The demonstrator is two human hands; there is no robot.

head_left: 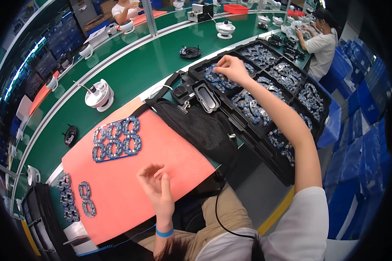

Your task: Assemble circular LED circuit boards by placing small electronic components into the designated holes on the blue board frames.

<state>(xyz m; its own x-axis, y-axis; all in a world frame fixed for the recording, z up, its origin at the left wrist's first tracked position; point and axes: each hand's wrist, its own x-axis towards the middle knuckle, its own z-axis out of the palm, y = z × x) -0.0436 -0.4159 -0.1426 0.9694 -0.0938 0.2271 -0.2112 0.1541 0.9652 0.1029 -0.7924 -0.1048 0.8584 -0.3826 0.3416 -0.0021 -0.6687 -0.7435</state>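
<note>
Over the far-left compartment of a black tray [256,151], my right hand [232,69] has its thumb and fingertips pinched together. Anything between them is too small or hidden to make out. Blue ring-shaped circuit boards [220,81] lie in a heap just below it. My left hand [158,187] hovers above the pink mat [130,187], its fingers loosely curled and apart, with nothing in them. Farther off on the mat lies a panel of several joined blue ring boards [114,141]. A joined pair of rings [86,199] rests near the left edge, beside another ring panel [67,198].
A black mesh bag [196,130] lies between mat and tray. White rounded devices [99,95] and a coiled black part [190,52] stand on the green conveyor belt [135,71]. A co-worker [324,45] sits at the far right, beside blue bins [357,130]. A blue wrist strap [164,233] circles my left wrist.
</note>
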